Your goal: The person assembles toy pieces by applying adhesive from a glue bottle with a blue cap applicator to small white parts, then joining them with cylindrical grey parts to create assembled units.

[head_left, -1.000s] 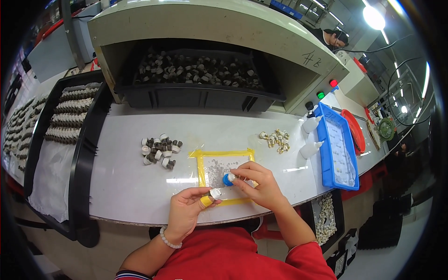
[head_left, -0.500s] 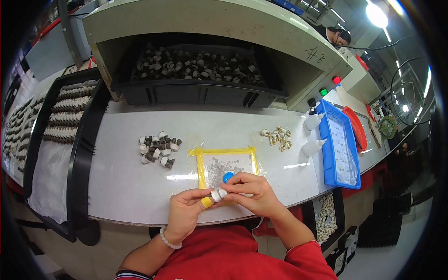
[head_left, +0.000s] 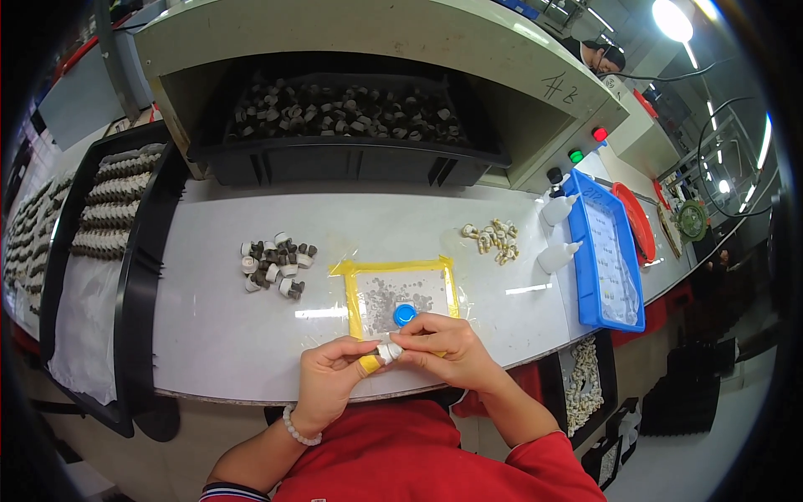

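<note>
Small white cylindrical part [head_left: 388, 351], at near edge of the white worktable [head_left: 209, 335], just in front of the yellow-bordered mat [head_left: 402, 294]. Pinched from both sides.

Left hand [head_left: 328, 383]: fingers curled, thumb and forefinger tips closed on the part's left end. A yellow cover sits on one fingertip [head_left: 369, 365], just below the part. Wrist bent inward, bead bracelet [head_left: 297, 427] on it; forearm comes in from lower edge.

Right hand [head_left: 443, 345]: fingers bunched together, tips closing on the part from the right and above. Back of hand faces the camera; forearm in red sleeve [head_left: 544, 456] runs off to lower right.

Both hands touch at the part, over the mat's near edge.

Hard to make out: the part's shape beyond a short white stub; most of it is covered by fingertips. Cannot tell which left finger wears the yellow cover.

Outward: blue round cap [head_left: 405, 315] on the mat, just beyond the hands, among grey specks. Cluster of white and dark small parts [head_left: 273, 263] to the left. Pale small pieces [head_left: 493, 239] to the right. Two white squeeze bottles [head_left: 559, 255] by the blue tray [head_left: 585, 251]. Black bin [head_left: 343, 159] of parts at the back; black trays [head_left: 125, 251] on the left, cut off by the rim.
</note>
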Tool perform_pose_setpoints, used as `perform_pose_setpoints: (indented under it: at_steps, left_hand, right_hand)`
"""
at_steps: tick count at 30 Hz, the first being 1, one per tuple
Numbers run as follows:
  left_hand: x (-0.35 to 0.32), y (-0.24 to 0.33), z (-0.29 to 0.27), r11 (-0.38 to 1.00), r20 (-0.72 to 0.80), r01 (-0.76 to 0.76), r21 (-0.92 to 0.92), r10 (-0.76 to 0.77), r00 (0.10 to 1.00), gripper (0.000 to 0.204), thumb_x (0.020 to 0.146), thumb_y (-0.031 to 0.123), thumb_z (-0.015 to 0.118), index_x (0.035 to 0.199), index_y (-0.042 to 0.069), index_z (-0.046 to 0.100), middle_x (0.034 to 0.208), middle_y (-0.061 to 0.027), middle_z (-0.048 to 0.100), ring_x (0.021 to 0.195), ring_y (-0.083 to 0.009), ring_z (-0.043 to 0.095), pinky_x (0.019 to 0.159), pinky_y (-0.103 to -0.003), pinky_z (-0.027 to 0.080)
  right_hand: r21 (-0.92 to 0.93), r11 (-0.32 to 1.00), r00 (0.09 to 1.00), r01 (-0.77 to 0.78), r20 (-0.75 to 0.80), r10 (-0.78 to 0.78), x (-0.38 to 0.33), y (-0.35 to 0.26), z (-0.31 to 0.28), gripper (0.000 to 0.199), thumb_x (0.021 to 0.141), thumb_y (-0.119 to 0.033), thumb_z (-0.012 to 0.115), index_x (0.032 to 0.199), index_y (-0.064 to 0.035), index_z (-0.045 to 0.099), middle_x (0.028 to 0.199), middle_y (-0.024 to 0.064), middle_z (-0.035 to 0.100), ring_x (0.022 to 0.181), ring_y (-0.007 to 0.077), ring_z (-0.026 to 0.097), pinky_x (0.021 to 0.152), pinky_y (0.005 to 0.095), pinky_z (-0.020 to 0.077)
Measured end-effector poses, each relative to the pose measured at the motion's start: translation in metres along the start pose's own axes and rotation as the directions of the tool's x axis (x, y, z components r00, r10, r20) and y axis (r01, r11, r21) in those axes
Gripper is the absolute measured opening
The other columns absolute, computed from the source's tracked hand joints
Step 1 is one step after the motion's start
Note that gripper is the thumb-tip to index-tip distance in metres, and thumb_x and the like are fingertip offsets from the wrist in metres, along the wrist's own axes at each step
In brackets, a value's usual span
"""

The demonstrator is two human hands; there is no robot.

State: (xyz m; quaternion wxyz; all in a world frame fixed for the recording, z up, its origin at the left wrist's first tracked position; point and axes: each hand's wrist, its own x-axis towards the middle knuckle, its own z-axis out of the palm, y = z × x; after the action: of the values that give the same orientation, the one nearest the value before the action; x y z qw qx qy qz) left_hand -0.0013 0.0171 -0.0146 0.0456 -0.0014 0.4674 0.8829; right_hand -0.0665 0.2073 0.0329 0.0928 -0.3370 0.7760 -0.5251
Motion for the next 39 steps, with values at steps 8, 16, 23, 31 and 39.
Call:
perform_pose_setpoints:
  at_steps: [8,16,23,31,39]
  left_hand:
    - [-0.001,0.013,0.009,0.992,-0.056,0.122,0.026,-0.121,0.991,0.018,0.084,-0.01,0.059,0.102,-0.01,0.061,0.101,-0.0138,0.062,0.09,-0.0205,0.064,0.082,-0.029,0.055]
    - [-0.042,0.052,-0.064,0.566,-0.146,-0.202,0.799,0.509,0.848,0.024,0.075,-0.012,0.063,0.097,-0.005,0.061,0.092,-0.012,0.062,0.087,-0.0201,0.061,0.078,-0.03,0.05]
    - [-0.044,0.076,-0.089,-0.039,-0.021,0.061,0.997,0.654,0.756,0.029,0.071,-0.007,0.064,0.099,-0.003,0.059,0.099,-0.0166,0.055,0.094,-0.0321,0.054,0.078,-0.039,0.047]
    - [0.005,0.071,-0.034,-0.067,0.134,-0.116,0.991,0.489,0.862,0.043,0.07,0.003,0.068,0.111,-0.002,0.056,0.106,-0.0187,0.048,0.097,-0.0332,0.049,0.079,-0.041,0.046]
    - [0.031,0.063,-0.039,-0.253,0.112,-0.046,0.966,0.252,0.961,0.035,0.072,0.0,0.06,0.107,-0.003,0.055,0.101,-0.0203,0.049,0.096,-0.0359,0.048,0.077,-0.043,0.045]
  right_hand:
    - [0.046,0.998,0.997,-0.044,0.064,0.041,-0.001,0.002,-0.005,0.027,0.078,-0.004,0.07,0.105,-0.0007,0.067,0.089,0.0093,0.064,0.077,0.0173,0.062,0.068,0.0266,0.0484]
    - [-0.411,0.818,0.802,-0.404,-0.589,0.1,-0.016,0.044,-0.091,0.018,0.08,-0.014,0.068,0.091,0.0006,0.064,0.082,0.0139,0.063,0.069,0.0257,0.062,0.063,0.0341,0.0494]
    - [-0.58,0.603,0.789,-0.548,-0.597,0.142,-0.004,0.068,-0.115,0.026,0.076,-0.014,0.072,0.096,-0.001,0.06,0.078,0.0148,0.062,0.067,0.0259,0.06,0.06,0.0344,0.0472]
    - [-0.117,0.891,0.84,-0.438,-0.407,0.36,-0.019,0.06,-0.084,0.018,0.079,-0.003,0.063,0.097,0.0002,0.063,0.082,0.0052,0.063,0.07,0.0119,0.058,0.064,0.0251,0.0468]
    - [-0.337,0.929,0.986,-0.15,-0.121,0.115,-0.017,0.035,-0.055,0.027,0.08,-0.003,0.066,0.107,-0.0029,0.066,0.086,0.0079,0.062,0.071,0.0169,0.06,0.064,0.024,0.0475]
